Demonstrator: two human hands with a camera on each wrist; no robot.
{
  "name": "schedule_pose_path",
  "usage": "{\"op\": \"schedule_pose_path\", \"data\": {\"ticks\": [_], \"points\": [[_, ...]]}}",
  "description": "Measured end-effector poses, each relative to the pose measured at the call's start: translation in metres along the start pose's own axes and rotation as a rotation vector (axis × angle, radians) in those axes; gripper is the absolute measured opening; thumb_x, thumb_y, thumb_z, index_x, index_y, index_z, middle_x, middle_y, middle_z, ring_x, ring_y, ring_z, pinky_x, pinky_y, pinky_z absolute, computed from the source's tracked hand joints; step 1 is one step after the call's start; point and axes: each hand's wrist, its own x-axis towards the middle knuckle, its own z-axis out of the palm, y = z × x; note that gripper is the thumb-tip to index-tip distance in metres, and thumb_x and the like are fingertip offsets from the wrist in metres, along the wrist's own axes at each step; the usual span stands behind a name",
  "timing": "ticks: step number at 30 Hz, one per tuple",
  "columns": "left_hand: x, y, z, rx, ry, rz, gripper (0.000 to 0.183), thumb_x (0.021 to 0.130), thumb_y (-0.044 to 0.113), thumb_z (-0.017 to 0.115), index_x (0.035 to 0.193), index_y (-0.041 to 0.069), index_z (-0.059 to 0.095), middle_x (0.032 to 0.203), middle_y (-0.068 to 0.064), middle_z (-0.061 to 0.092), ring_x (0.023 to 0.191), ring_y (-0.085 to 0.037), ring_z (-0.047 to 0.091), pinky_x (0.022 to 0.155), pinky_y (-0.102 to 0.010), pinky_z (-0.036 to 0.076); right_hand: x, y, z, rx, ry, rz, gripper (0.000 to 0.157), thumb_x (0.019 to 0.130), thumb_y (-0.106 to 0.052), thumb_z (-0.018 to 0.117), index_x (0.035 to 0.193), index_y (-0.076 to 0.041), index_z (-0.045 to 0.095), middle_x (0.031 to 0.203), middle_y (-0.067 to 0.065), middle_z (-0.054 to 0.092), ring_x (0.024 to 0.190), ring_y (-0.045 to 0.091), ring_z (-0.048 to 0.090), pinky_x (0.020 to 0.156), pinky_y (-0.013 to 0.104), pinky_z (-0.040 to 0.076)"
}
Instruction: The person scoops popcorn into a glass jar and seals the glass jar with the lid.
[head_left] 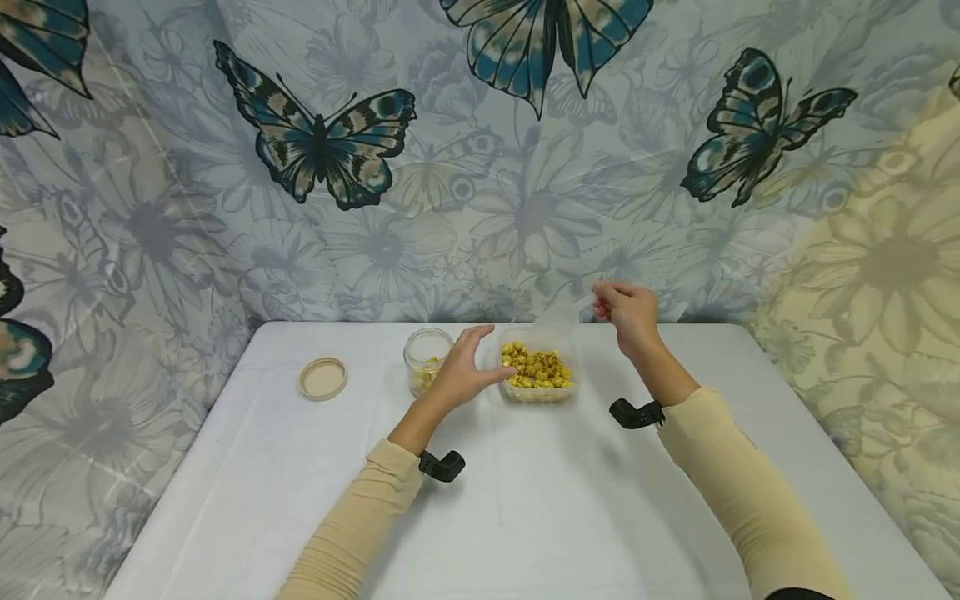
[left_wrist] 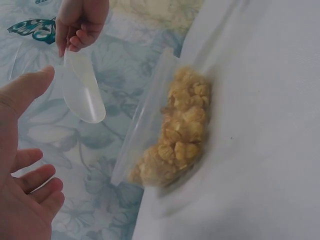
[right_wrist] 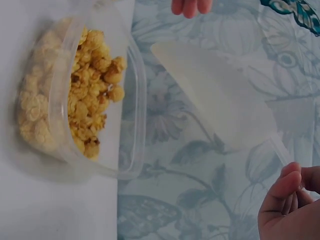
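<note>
A clear plastic container (head_left: pixel 542 395) of golden popcorn (right_wrist: pixel 95 92) stands near the table's back edge. Above it, my right hand (head_left: pixel 632 315) pinches the handle of a translucent white scoop (right_wrist: pixel 215 100), which looks bare inside in the right wrist view. My left hand (head_left: pixel 463 372) hovers between the container and a glass jar (head_left: pixel 427 343), thumb and fingers spread apart and holding nothing. In the head view its thumb overlaps the container's left side; whether they touch I cannot tell. Some popcorn lies low in the jar, which the left hand partly covers.
To the left of the jar lies a round beige lid (head_left: pixel 322 379) on the white-covered table (head_left: pixel 525 508). A butterfly-printed cloth (head_left: pixel 480 208) hangs directly behind the table's back edge.
</note>
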Motion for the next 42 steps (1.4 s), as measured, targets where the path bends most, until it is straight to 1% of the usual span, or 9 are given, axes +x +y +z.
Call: {"op": "schedule_pose_path", "data": {"ticks": [6, 15, 18, 22, 26, 31, 34, 38, 42], "points": [[0.002, -0.003, 0.008, -0.017, -0.026, -0.016, 0.08, 0.085, 0.038, 0.075, 0.15, 0.012, 0.036, 0.155, -0.012, 0.033, 0.143, -0.035, 0.034, 0.112, -0.057, 0.035, -0.001, 0.002, -0.004, -0.107, 0.019, -0.063, 0.014, 0.095, -0.018, 0.063, 0.095, -0.004, 0.065, 0.062, -0.007, 0.061, 0.054, 0.005, 0.055, 0.051, 0.017, 0.048], [0.005, -0.013, 0.019, -0.001, -0.053, -0.06, 0.081, 0.086, 0.041, 0.073, 0.151, 0.013, 0.035, 0.156, -0.012, 0.031, 0.143, -0.035, 0.033, 0.113, -0.057, 0.034, -0.001, 0.005, -0.01, -0.383, 0.021, -0.186, 0.031, 0.097, -0.021, 0.059, 0.106, 0.008, 0.067, 0.061, -0.013, 0.057, 0.054, 0.002, 0.055, 0.053, 0.017, 0.048], [0.006, -0.015, 0.022, 0.004, -0.057, -0.071, 0.081, 0.086, 0.04, 0.073, 0.151, 0.011, 0.034, 0.156, -0.013, 0.03, 0.143, -0.036, 0.033, 0.113, -0.057, 0.034, -0.003, 0.004, -0.011, -0.468, 0.023, -0.239, 0.033, 0.098, -0.021, 0.059, 0.107, 0.01, 0.068, 0.064, -0.008, 0.059, 0.055, 0.002, 0.055, 0.053, 0.017, 0.048], [0.007, -0.018, 0.026, 0.017, -0.055, -0.091, 0.08, 0.086, 0.04, 0.072, 0.151, 0.011, 0.035, 0.156, -0.014, 0.031, 0.143, -0.037, 0.033, 0.113, -0.057, 0.033, -0.005, 0.002, -0.01, -0.588, 0.037, -0.33, 0.03, 0.098, -0.019, 0.059, 0.104, 0.008, 0.071, 0.071, 0.01, 0.065, 0.055, 0.002, 0.055, 0.052, 0.018, 0.046], [0.008, -0.022, 0.03, 0.048, -0.056, -0.119, 0.081, 0.085, 0.043, 0.073, 0.151, 0.013, 0.035, 0.155, -0.015, 0.033, 0.143, -0.036, 0.034, 0.114, -0.055, 0.033, -0.007, 0.002, -0.006, -0.698, 0.058, -0.426, 0.027, 0.097, -0.015, 0.059, 0.101, 0.008, 0.072, 0.081, 0.025, 0.069, 0.058, 0.014, 0.061, 0.053, 0.022, 0.047], [0.008, -0.027, 0.036, 0.046, -0.062, -0.142, 0.082, 0.086, 0.041, 0.073, 0.152, 0.013, 0.033, 0.155, -0.016, 0.032, 0.143, -0.037, 0.033, 0.114, -0.055, 0.033, -0.012, 0.004, 0.002, -0.816, 0.054, -0.543, 0.026, 0.096, -0.012, 0.059, 0.099, 0.01, 0.073, 0.086, 0.027, 0.071, 0.068, 0.033, 0.066, 0.058, 0.034, 0.051], [0.009, -0.03, 0.039, 0.043, -0.061, -0.145, 0.083, 0.086, 0.041, 0.073, 0.153, 0.013, 0.032, 0.155, -0.017, 0.031, 0.143, -0.037, 0.033, 0.114, -0.055, 0.033, -0.013, 0.005, 0.007, -0.865, 0.027, -0.604, 0.024, 0.095, -0.009, 0.059, 0.095, 0.011, 0.073, 0.081, 0.027, 0.071, 0.064, 0.034, 0.063, 0.058, 0.037, 0.049], [0.009, -0.032, 0.042, 0.059, -0.067, -0.145, 0.085, 0.086, 0.043, 0.072, 0.154, 0.013, 0.03, 0.156, -0.017, 0.03, 0.143, -0.037, 0.033, 0.114, -0.054, 0.034, -0.013, 0.004, 0.013, -0.933, -0.014, -0.668, 0.021, 0.094, -0.006, 0.06, 0.089, 0.01, 0.074, 0.073, 0.023, 0.069, 0.059, 0.029, 0.06, 0.055, 0.036, 0.046], [0.009, -0.033, 0.043, 0.082, -0.075, -0.142, 0.086, 0.087, 0.044, 0.071, 0.155, 0.013, 0.028, 0.155, -0.018, 0.03, 0.142, -0.037, 0.033, 0.114, -0.054, 0.034, -0.012, 0.002, 0.018, -1.005, -0.061, -0.718, 0.021, 0.094, -0.006, 0.06, 0.089, 0.009, 0.074, 0.075, 0.022, 0.069, 0.063, 0.03, 0.06, 0.059, 0.04, 0.049]]}}
